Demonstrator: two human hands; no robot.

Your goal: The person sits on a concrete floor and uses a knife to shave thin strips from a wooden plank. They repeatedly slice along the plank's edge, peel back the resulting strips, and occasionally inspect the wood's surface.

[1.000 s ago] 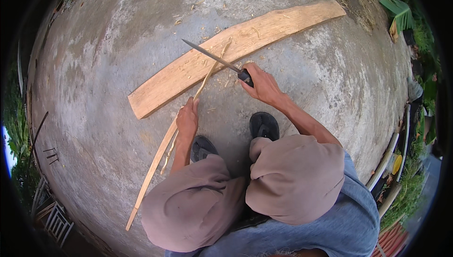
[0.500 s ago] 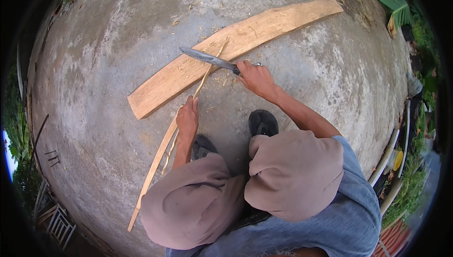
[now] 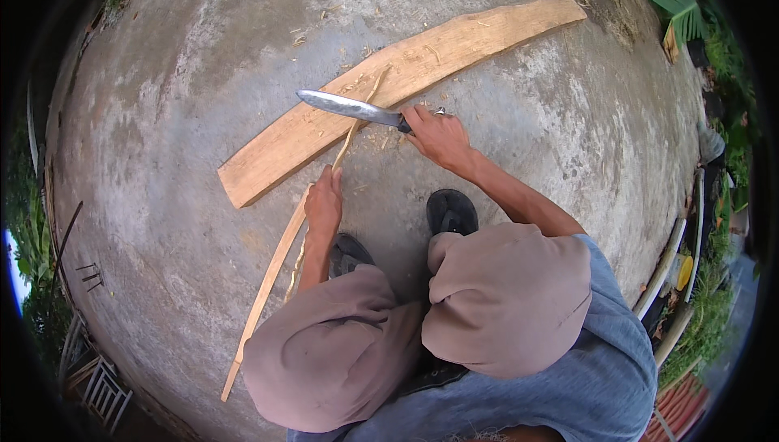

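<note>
My right hand (image 3: 438, 138) is closed round the dark handle of a long knife (image 3: 345, 105), its broad blade pointing left. The blade lies across a thin, crooked wooden stick (image 3: 350, 138) over the plank. Lower down, my left hand (image 3: 325, 195) grips that stick, whose far end rests on the plank and whose near end hangs past my wrist toward my knee. Beneath them lies a wide, slightly curved wooden plank (image 3: 454, 44), slanting up to the right, with shavings on it. A narrow wooden strip (image 3: 272, 280) stretches from beside my left hand toward the lower left.
My sandalled feet (image 3: 452, 211) stand on the concrete ground (image 3: 170, 174), which has wood shavings scattered beyond the plank. Bamboo poles (image 3: 673, 336) and green plants (image 3: 680, 12) line the right edge. Bent metal rods (image 3: 90, 276) stick up at left.
The knife blade has turned, its face now catching more light, and its tip has shifted slightly left. My left hand stays nearly in place; the stick's near end has moved slightly.
</note>
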